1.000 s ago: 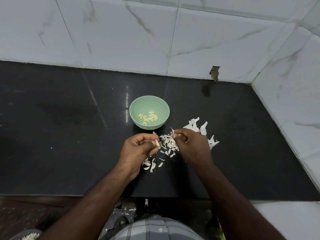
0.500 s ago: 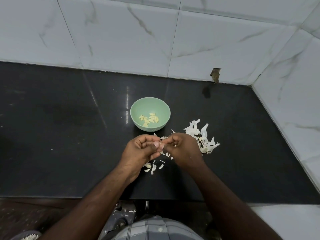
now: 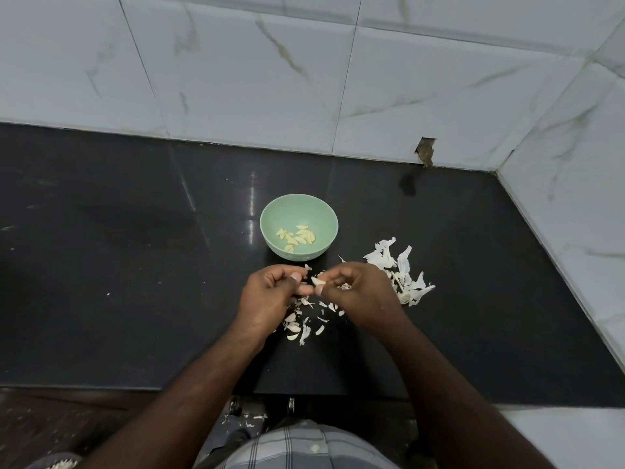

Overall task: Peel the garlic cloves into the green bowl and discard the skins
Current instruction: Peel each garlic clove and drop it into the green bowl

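A green bowl [image 3: 324, 211] stands on the black counter and holds several peeled garlic cloves [image 3: 297, 237]. Just in front of it my left hand [image 3: 270, 296] and my right hand [image 3: 362, 292] meet, fingertips together. Between them is a pale garlic clove [image 3: 318, 281], pinched by the fingers of both hands. White garlic skins [image 3: 402, 272] lie piled to the right of my right hand. More skins and a few cloves [image 3: 299, 324] lie scattered under and behind my hands.
The black counter [image 3: 135, 265] ends at white marble-look wall tiles [image 3: 304, 79] behind and on the right. A chipped hole [image 3: 426, 154] shows at the tile base. The counter's front edge runs below my forearms, with skin scraps on the floor.
My right hand has moved left from the skin pile to meet my left hand, and both now pinch the clove that the left hand held alone.
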